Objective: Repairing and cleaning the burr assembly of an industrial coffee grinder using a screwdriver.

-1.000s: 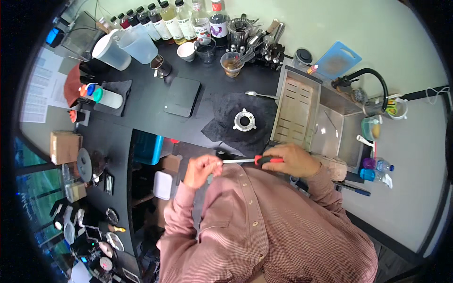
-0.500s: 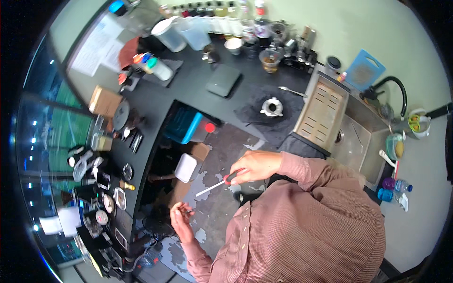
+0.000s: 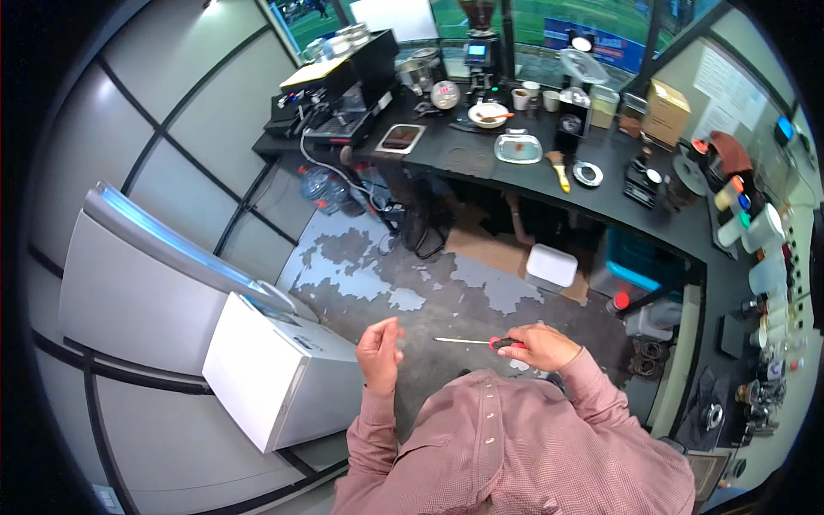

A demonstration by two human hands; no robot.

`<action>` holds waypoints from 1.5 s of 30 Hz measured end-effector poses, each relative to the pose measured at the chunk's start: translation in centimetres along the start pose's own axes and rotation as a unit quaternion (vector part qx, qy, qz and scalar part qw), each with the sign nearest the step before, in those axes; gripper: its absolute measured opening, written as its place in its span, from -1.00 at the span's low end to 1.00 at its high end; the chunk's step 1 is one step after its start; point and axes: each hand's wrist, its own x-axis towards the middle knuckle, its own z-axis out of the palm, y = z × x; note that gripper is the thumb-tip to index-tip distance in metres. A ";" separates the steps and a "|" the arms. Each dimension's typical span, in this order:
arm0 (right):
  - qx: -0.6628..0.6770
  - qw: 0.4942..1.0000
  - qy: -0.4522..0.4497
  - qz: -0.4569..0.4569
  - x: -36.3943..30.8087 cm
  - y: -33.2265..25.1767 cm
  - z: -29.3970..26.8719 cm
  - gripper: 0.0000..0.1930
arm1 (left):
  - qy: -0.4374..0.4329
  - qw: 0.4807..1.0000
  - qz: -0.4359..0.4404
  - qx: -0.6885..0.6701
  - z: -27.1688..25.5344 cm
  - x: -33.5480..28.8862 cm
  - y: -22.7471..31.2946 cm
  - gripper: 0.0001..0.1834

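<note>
My right hand (image 3: 546,345) is wrapped round the red and black handle of a screwdriver (image 3: 463,342). Its thin metal shaft points left, toward my other hand. My left hand (image 3: 378,354) is raised with its fingers curled together in a pinch; whatever they hold, if anything, is too small to make out. A gap separates the screwdriver's tip from the left fingers. Both hands are in front of my body, above the worn floor (image 3: 412,296).
A white fridge-like cabinet (image 3: 257,378) stands at my left. Ahead runs a black counter (image 3: 463,159) with an espresso machine (image 3: 343,94), a coffee grinder (image 3: 482,64), a yellow-handled brush (image 3: 560,172) and a metal tray (image 3: 518,148). Below it sit a white container (image 3: 551,266) and a blue bin (image 3: 639,262).
My body has turned left, away from the sink counter, so the espresso machine and white cabinet now face me. The screwdriver remains in my right hand, and my left fingers are still curled.
</note>
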 end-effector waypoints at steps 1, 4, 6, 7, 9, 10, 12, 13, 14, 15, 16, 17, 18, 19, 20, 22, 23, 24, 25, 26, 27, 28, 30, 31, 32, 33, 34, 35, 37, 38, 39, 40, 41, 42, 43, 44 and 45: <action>-0.029 0.998 -0.061 0.012 2.3 -0.7 -0.3 -0.49 | 0.053 0.998 -0.011 -0.015 -2.0 0.2 -0.1 -0.81; -0.066 0.990 -0.127 0.011 8.3 -1.3 0.5 -0.44 | 0.024 0.989 0.061 -0.135 -8.3 1.1 -3.7 -0.55; -0.121 0.975 -0.184 -0.031 13.2 -3.0 0.3 -0.46 | 0.134 0.984 0.048 -0.112 -7.8 2.0 -2.5 -0.46; -0.114 0.973 -0.196 -0.037 15.5 -3.8 0.2 -0.45 | 0.125 0.984 0.044 -0.117 -8.0 2.5 -2.1 -0.46; -0.109 0.972 -0.207 -0.037 19.7 -5.2 0.3 -0.45 | 0.084 0.992 0.063 0.066 -9.4 3.9 -1.9 -0.46; -0.111 0.971 -0.206 -0.052 21.6 -5.7 0.2 -0.44 | 0.079 0.993 0.061 0.064 -9.7 5.2 -2.5 -0.46; -0.111 0.970 -0.205 -0.072 24.8 -5.9 0.3 -0.44 | 0.016 0.998 0.059 -0.025 -10.3 8.1 -2.7 -0.54; -0.105 0.967 -0.216 -0.083 26.2 -5.6 0.3 -0.43 | 0.015 0.998 0.061 -0.023 -10.1 9.4 -2.7 -0.54; -0.099 0.964 -0.228 -0.096 27.7 -5.0 0.3 -0.42 | 0.014 0.999 0.020 -0.030 -8.6 11.0 -1.2 -0.62; -0.096 0.962 -0.241 -0.079 29.1 -4.5 0.2 -0.42 | 0.014 0.999 -0.020 -0.036 -7.0 12.8 -0.2 -0.68; -0.093 0.963 -0.238 -0.084 30.4 -3.8 -0.1 -0.42 | 0.014 0.999 -0.016 -0.031 -5.4 14.8 -0.1 -0.68; -0.089 0.959 -0.259 -0.069 31.6 -3.2 -0.7 -0.42 | 0.017 0.999 0.029 0.011 -3.7 16.7 0.1 -0.76; -0.085 0.955 -0.279 -0.054 32.8 -2.4 -1.5 -0.42 | 0.019 0.996 0.073 0.054 -2.6 18.8 0.4 -0.78; -0.085 0.957 -0.268 -0.067 33.8 -1.4 -2.5 -0.43 | -0.007 0.996 0.042 0.082 -2.2 20.9 0.9 -0.86; -0.080 0.959 -0.263 -0.071 35.0 -0.8 -3.7 -0.43 | -0.010 0.995 0.045 0.089 -1.8 22.9 1.1 -0.86; -0.109 0.964 -0.243 -0.021 37.2 0.6 -6.0 -0.44 | -0.040 0.979 -0.015 0.201 -1.0 27.5 0.2 -0.82; -0.113 0.968 -0.220 -0.038 38.1 1.6 -7.2 -0.43 | -0.048 0.952 0.091 0.287 -0.1 30.0 -0.1 -0.73; -0.104 0.970 -0.219 -0.032 39.0 2.6 -8.4 -0.43 | -0.057 0.951 0.086 0.291 0.8 32.3 -0.2 -0.73; -0.097 0.977 -0.189 -0.029 39.7 3.8 -9.9 -0.43 | -0.084 0.952 0.112 0.274 3.1 35.2 0.5 -0.75; -0.090 0.983 -0.158 -0.024 40.4 4.9 -11.3 -0.44 | -0.113 0.951 0.135 0.255 5.4 37.9 1.1 -0.76; -0.089 0.987 -0.133 -0.008 41.0 5.9 -12.5 -0.44 | -0.132 0.949 0.126 0.257 7.4 40.3 1.4 -0.76; -0.077 0.989 -0.129 0.010 41.5 6.6 -13.6 -0.44 | -0.156 0.957 0.106 0.218 9.2 42.4 1.6 -0.78; -0.075 0.987 -0.112 0.084 41.9 7.8 -15.7 -0.44 | -0.210 0.959 0.071 0.177 13.1 46.3 1.6 -0.80; -0.061 0.987 -0.107 0.107 41.4 8.4 -16.6 -0.44 | -0.264 0.943 0.074 0.190 15.1 47.7 1.7 -0.81; -0.054 0.983 -0.085 0.151 40.8 8.8 -17.5 -0.45 | -0.319 0.923 0.079 0.199 17.3 49.2 1.5 -0.81; -0.047 0.978 -0.065 0.192 40.3 9.1 -18.0 -0.45 | -0.367 0.900 0.087 0.219 19.5 50.6 1.2 -0.81; -0.035 0.974 -0.061 0.213 39.3 9.8 -18.1 -0.45 | -0.415 0.874 0.095 0.236 22.0 51.9 0.7 -0.80; -0.020 0.972 -0.020 0.235 37.9 10.4 -18.0 -0.45 | -0.464 0.838 0.126 0.257 24.2 53.3 -0.4 -0.80; 0.036 0.951 0.014 0.307 36.3 9.1 -18.4 -0.46 | -0.529 0.784 0.190 0.262 28.2 55.9 -3.8 -0.82; 0.043 0.945 0.019 0.324 35.2 9.2 -17.5 -0.46 | -0.563 0.753 0.206 0.272 30.5 56.7 -5.2 -0.82; 0.047 0.931 0.056 0.359 34.0 9.3 -16.1 -0.46 | -0.593 0.721 0.225 0.280 33.0 57.6 -6.7 -0.82; 0.050 0.913 0.093 0.395 33.1 9.0 -14.9 -0.45 | -0.591 0.687 0.298 0.299 35.6 58.2 -9.2 -0.83; 0.055 0.905 0.099 0.410 32.5 8.2 -14.0 -0.45 | -0.585 0.649 0.371 0.315 37.9 58.6 -11.5 -0.83; 0.083 0.878 0.140 0.451 32.0 7.1 -13.0 -0.44 | -0.599 0.642 0.371 0.302 40.0 58.9 -12.8 -0.83; 0.110 0.846 0.180 0.489 31.5 6.1 -12.1 -0.43 | -0.601 0.609 0.400 0.327 42.0 58.9 -13.7 -0.84; 0.113 0.835 0.189 0.504 31.1 4.9 -11.2 -0.43 | -0.601 0.575 0.431 0.349 43.8 58.5 -14.5 -0.85; 0.141 0.811 0.204 0.530 30.8 3.8 -10.2 -0.42 | -0.617 0.540 0.445 0.359 45.0 58.6 -15.6 -0.84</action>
